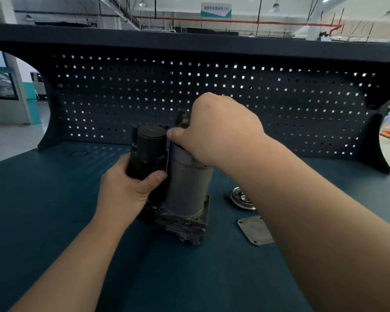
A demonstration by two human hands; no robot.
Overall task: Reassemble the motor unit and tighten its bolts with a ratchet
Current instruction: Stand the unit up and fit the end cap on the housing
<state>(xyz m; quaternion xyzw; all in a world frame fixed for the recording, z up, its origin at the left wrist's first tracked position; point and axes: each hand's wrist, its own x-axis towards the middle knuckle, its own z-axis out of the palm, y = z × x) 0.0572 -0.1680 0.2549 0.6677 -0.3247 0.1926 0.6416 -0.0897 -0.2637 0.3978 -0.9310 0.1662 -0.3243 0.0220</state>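
Motor unit (187, 192) stands upright in the middle of the bench (54, 210) on its square cast base (185, 226), so its long axis goes straight up. It has two bodies side by side, touching: a black cylinder (148, 145) on the left and a taller grey cylinder (189, 183) on the right.

The left hand (124, 190) comes from the near left and grips the black cylinder at its lower half. Its fingers go around the far side and the thumb (158, 176) lies across the near side.

The right hand (216, 131) is higher and reaches over from the right to the top of the grey cylinder. Its thumb (176, 134) presses at the top rim. The other fingers are curled over the top end and hidden by the back of the hand. They seem to hold a dark piece (182, 119) that sticks up just behind the hand, but the view does not show the contact well.

So the top end of the grey cylinder lies directly under the right fingers. This hand is the nearer one for seating that piece down along the upright axis, while the left hand steadies the unit.

To the right of the unit, apart from it, lie a round cast cover (242, 199) and, nearer, a flat plate (256, 230) with corner holes. Both probably remain to be mounted. No ratchet shows in the view.
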